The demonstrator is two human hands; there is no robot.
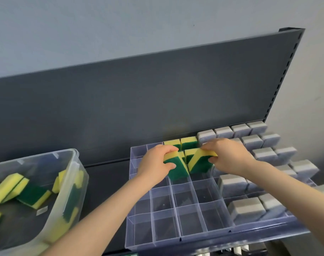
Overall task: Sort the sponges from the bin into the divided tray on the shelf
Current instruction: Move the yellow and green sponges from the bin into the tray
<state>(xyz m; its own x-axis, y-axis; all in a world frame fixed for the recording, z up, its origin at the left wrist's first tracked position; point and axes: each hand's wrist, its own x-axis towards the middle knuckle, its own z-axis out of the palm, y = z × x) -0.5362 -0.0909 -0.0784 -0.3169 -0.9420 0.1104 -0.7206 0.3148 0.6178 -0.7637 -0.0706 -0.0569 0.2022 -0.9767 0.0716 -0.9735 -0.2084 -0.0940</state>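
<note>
Fingers (pixel 171 149) of the left hand (pixel 153 163) are curled over the yellow top of a yellow-and-green sponge (pixel 176 169). The thumb lies on its green face, so this hand grips it. The right hand (pixel 229 156) pinches a second sponge (pixel 200 164) of the same kind, fingers on the top edge and thumb below. Both sponges are tilted, side by side. Their lower ends are down in the second row from the far side of the divided tray (pixel 176 243).

This tray is of clear plastic and stands on a dark shelf (pixel 105 180) with a dark back panel (pixel 157 93). Behind the panel is a pale wall (pixel 83 24). Two standing sponges (pixel 188 142) fill cells of the far row, just behind the hands. Grey sponges (pixel 247 209) occupy the right part of the tray. At the left on the shelf stands a clear bin (pixel 69 191), apart from the tray, with loose sponges (pixel 10 187) lying inside.

The picture's left and lower edges cut off the bin. Both hands cover parts of the far cells, so I cannot tell exactly which cell each held sponge enters. At the far right the tray's edge is blurred and partly out of view.
</note>
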